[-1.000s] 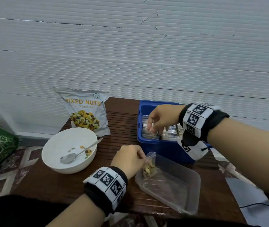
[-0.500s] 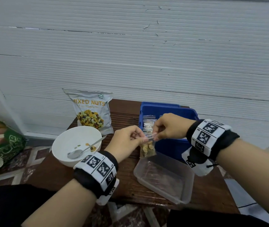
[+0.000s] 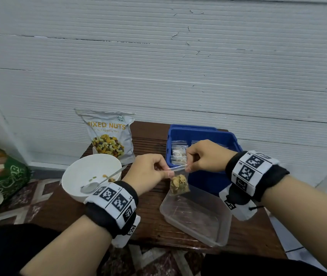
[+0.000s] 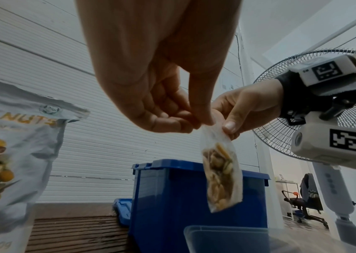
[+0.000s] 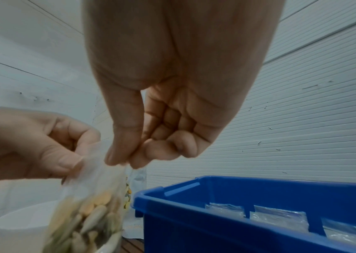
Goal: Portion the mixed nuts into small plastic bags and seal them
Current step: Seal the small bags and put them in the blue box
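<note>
A small clear plastic bag [image 3: 179, 183] [image 4: 222, 172] [image 5: 88, 215] with mixed nuts in its lower half hangs in the air above the clear tub [image 3: 218, 234]. My left hand [image 3: 150, 172] [image 4: 196, 121] pinches the left end of its top strip. My right hand [image 3: 200, 156] [image 5: 122, 162] pinches the right end between thumb and forefinger. A white bowl [image 3: 75, 172] with a metal spoon [image 3: 99, 181] and a few nuts stands to the left. Behind it leans the silver Mixed Nuts pouch [image 3: 109, 134].
A blue bin [image 3: 208, 176] [image 5: 237, 222] behind the hanging bag holds several small clear bags [image 5: 278, 217]. The brown slatted table [image 3: 59, 212] ends close in front of me. A green bag [image 3: 1, 176] sits on the floor at left, a standing fan [image 4: 324, 119] at right.
My left hand lifted the nut bag out of the clear tub. My right hand left the blue bin and took the other end of the bag's top; both rose slightly.
</note>
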{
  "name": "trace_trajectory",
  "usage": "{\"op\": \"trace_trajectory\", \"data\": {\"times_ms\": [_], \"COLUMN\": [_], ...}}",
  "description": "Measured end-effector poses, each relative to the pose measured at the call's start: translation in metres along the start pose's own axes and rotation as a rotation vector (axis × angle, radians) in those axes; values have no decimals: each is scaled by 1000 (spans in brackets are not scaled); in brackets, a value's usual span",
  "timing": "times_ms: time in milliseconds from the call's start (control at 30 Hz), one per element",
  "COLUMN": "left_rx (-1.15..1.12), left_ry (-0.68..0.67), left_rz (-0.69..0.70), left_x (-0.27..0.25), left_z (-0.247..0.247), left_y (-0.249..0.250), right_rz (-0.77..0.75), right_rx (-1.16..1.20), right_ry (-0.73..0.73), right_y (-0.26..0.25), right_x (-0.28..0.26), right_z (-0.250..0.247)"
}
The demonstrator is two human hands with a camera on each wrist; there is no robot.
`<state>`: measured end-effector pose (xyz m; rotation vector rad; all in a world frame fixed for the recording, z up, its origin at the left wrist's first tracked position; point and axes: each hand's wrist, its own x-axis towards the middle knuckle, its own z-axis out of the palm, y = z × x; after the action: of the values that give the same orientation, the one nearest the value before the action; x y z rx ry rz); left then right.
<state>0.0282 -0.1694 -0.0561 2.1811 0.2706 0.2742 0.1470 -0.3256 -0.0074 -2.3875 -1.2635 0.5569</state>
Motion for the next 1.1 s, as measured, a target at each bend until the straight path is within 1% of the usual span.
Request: {"op": "trace_trajectory", "data": {"times_ms": [100,233,367,500,567,700,833,1100], "left_rx": [-11,-64,-60,-17,8,34,-5,82], "left_ry": [-13,-37,-62,-12,-9,2,-5,6], "left_rz": [13,22,40,93,108,89,84,127], "left_x": [0,0,-1,2,4,4,2,3], "left_z": [1,2,4,6,6,3,2,0], "left_y": [1,4,6,6,5,4,4,7], "right_rz": [-17,-19,-25,-38,-40,-37,-28,-38], "right_rx": [-34,-10,-50,-53,-31,29,109,69], "right_ry": [-18,3,33,34,29,21,70,65], "right_y": [-2,-2,-1,-2,-3,-3,-3,-8], "right_x": [-1,-2,-1,0,-1,-4,-7,-10], "right_z": [2,3,4,6,6,5,4,6]}}
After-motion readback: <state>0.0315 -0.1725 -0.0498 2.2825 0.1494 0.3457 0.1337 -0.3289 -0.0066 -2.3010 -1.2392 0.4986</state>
